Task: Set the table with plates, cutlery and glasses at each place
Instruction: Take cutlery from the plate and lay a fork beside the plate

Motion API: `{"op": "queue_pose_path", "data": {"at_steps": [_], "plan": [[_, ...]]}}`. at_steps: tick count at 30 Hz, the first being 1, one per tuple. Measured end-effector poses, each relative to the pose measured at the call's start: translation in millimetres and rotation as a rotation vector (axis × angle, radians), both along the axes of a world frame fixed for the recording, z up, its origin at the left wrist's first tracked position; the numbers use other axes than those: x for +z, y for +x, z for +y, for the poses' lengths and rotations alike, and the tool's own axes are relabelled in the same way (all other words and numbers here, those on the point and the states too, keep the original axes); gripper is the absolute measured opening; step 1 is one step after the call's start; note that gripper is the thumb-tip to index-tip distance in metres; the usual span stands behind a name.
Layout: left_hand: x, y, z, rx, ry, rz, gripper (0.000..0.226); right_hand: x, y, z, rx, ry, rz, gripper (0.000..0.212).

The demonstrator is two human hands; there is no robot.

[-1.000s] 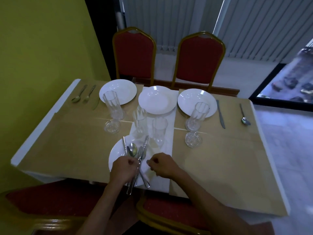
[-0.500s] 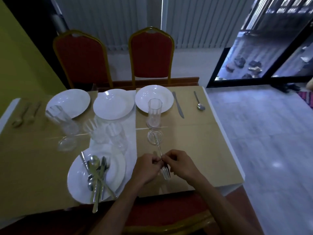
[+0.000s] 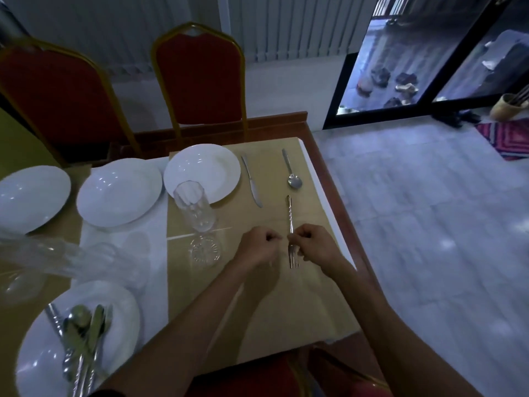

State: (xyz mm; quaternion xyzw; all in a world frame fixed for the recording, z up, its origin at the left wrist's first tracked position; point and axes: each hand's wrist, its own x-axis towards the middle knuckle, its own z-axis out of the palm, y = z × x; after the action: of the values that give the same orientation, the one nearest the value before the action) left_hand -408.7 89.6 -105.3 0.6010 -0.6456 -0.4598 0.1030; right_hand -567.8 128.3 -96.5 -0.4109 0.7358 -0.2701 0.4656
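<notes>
Far right place: plate (image 3: 201, 170), knife (image 3: 252, 181), spoon (image 3: 292, 171) and glass (image 3: 194, 207) are laid; a fork is wanting. The fork (image 3: 290, 213) is pinched in the grip of the right hand (image 3: 313, 247) low over the surface (image 3: 286, 310), on the near side of the spoon, tines toward the person. The left hand (image 3: 256, 249) is clenched just beside it; nothing is seen in its grip. Judged about half done: a cutlery pile (image 3: 81, 336) lies unsorted on the near plate (image 3: 120, 310). No writing or brand can be read.
</notes>
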Motion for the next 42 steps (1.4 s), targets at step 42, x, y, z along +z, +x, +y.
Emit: {"op": "queue_pose_path", "data": {"at_steps": [42], "plan": [[-120, -6, -73, 0.373, -0.579, -0.559, 0.054, -81, -6, -268, 0.306, 0.0, 0.468, 0.023]]}}
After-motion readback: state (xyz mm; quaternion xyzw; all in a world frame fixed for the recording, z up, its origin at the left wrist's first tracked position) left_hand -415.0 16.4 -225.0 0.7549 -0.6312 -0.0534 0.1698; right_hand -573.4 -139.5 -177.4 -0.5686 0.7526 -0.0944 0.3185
